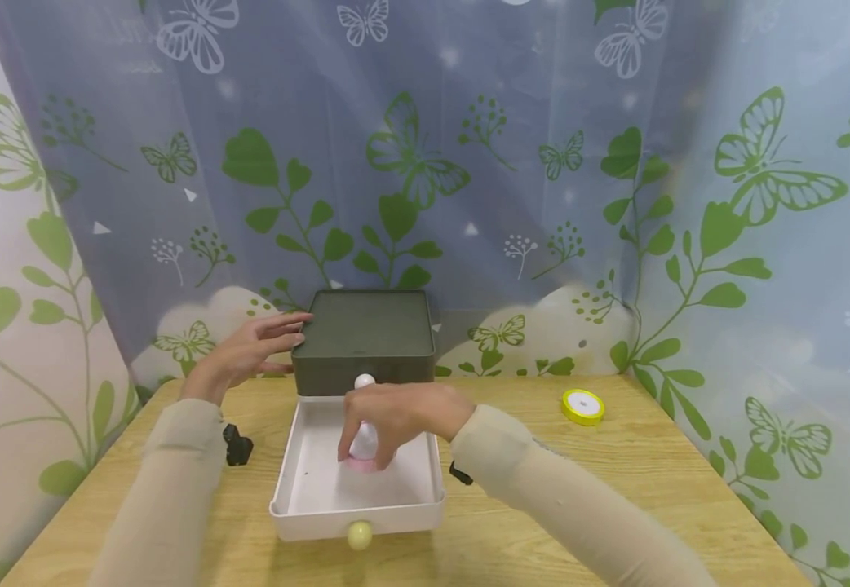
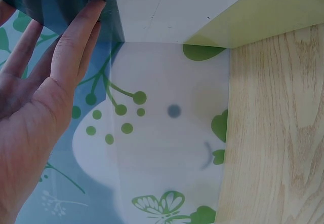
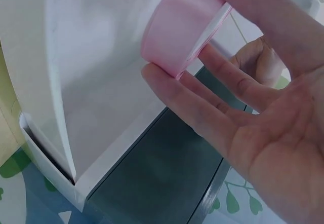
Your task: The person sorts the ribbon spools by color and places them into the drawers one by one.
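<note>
My right hand (image 1: 403,414) pinches a roll of pink ribbon (image 3: 182,26) between thumb and fingers, over the white drawer (image 1: 357,515). In the head view the ribbon's lower edge overlaps the drawer floor, and the fingers hide part of the roll. That drawer is pulled out of a dark grey-green box (image 1: 366,326) and has a pale yellow knob (image 1: 360,536) on its front. Against the left side of the box rests my left hand (image 1: 249,346), fingers nearly straight, fingertips at its top edge. The left wrist view shows these fingers on the dark side wall.
A roll with a bright yellow rim and white face (image 1: 582,406) lies to the right on the wooden table (image 1: 528,505). The closed upper part of the box bears a white knob (image 1: 364,381). A curtain with butterflies and leaves (image 1: 498,204) stands behind the table.
</note>
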Demonstrator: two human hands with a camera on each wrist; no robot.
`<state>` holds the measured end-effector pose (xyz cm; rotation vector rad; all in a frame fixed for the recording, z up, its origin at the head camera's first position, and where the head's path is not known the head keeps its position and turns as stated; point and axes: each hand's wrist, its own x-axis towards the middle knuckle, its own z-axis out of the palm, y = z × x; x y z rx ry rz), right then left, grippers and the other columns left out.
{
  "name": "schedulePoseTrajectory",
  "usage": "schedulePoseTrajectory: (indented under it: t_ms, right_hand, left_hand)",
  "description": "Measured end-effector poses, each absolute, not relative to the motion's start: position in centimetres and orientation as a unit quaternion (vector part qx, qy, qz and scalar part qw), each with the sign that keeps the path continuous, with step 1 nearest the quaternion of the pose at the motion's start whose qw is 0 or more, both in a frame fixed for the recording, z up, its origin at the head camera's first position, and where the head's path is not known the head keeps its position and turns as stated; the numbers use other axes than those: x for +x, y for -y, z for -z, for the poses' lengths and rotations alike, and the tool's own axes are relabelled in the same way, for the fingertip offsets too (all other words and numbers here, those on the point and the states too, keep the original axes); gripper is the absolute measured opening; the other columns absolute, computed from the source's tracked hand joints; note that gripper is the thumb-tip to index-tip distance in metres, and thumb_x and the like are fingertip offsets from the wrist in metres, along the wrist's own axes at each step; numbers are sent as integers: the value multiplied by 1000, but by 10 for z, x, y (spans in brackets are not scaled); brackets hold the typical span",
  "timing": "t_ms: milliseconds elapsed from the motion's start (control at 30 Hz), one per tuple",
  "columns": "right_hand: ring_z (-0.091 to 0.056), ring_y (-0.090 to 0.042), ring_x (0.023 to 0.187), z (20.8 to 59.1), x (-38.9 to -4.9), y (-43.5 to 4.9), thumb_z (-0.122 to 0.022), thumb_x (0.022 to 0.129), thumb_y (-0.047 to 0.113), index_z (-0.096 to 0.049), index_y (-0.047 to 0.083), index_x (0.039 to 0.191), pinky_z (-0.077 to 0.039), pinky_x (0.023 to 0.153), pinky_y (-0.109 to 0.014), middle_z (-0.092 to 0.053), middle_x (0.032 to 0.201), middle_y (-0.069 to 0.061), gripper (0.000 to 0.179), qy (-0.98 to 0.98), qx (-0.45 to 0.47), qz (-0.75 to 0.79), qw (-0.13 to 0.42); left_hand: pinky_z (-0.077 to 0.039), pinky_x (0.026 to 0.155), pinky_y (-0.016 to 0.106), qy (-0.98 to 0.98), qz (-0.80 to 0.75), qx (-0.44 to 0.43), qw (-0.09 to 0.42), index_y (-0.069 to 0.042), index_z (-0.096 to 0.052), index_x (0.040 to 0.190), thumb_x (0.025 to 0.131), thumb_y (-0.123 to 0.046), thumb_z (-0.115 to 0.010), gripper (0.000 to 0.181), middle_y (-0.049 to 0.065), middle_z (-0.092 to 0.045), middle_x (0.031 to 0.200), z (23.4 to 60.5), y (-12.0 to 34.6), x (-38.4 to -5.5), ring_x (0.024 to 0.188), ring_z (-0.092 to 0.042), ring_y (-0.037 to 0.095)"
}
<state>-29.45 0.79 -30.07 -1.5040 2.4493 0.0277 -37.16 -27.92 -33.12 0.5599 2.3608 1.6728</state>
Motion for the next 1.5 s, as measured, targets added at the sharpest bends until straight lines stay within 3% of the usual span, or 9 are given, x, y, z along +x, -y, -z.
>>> schedulePoseTrajectory:
  t_ms: [500,767,1067,1500]
  right_hand:
    - [-57,-2,111,306,-292,8,-89,79,13,-80,29,120,-45,93,-10,-71,120,11,45,-833,-536,-24,133]
    - [-59,4,103,311,-294,21,-89,78,8,-80,29,118,-46,87,-9,-75,118,17,46,-831,-534,-26,153]
    - [-59,2,101,318,-296,28,-90,77,9,-81,31,116,-45,88,-10,-75,117,17,46,-835,-530,-46,143]
    - [-59,1,100,326,-300,33,-91,78,11,-81,35,116,-47,89,-13,-73,117,18,46,-843,-515,-54,145]
  left_hand:
    - [-53,108,56,-798,-565,189,95,-7,-29,163,108,-27,-57,65,22,-15,172,331,277,-371,156,-22,46]
    - [-48,110,63,-795,-567,190,97,-8,-28,164,108,-27,-57,65,20,-14,173,332,279,-372,157,-21,45]
    - [-54,107,54,-798,-563,191,97,-8,-28,164,108,-28,-57,65,20,-15,173,331,279,-373,157,-21,45]
    - [-52,109,58,-803,-558,188,94,-8,-29,164,108,-28,-56,65,20,-16,172,332,279,-372,157,-21,46]
